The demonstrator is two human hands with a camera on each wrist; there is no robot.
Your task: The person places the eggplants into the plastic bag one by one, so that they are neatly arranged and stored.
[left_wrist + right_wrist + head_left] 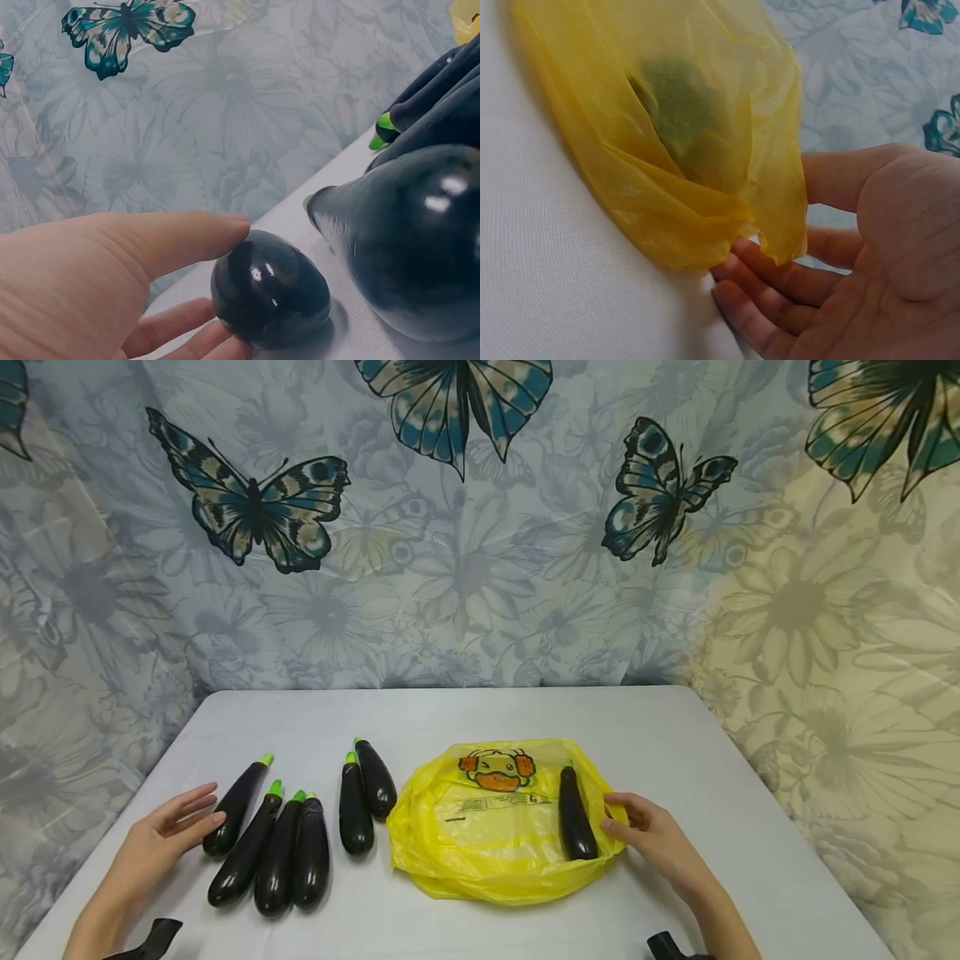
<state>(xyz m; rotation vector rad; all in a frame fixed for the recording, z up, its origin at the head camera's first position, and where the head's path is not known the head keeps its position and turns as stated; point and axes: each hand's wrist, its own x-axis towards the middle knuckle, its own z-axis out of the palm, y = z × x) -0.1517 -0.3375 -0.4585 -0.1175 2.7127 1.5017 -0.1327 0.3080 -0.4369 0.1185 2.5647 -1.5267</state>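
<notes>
My left hand (161, 835) is at the blunt end of the leftmost eggplant (236, 810), fingers fairly straight. In the left wrist view its thumb touches the top of that eggplant (270, 292), and the other fingers lie along its far side. On the right, my right hand (660, 839) pinches the right edge of a yellow plastic bag (487, 881) between thumb and fingers. One eggplant (576, 814) lies within the bag's rumpled rim. Through the yellow film (607, 180) in the right wrist view, a dark greenish shape shows blurrily.
Several more glossy eggplants (277, 860) lie side by side next to the left hand, green stems pointing away. Two others (356, 810) rest just left of the bag. All stand on a white table (480, 710) before a butterfly-patterned cloth (480, 568).
</notes>
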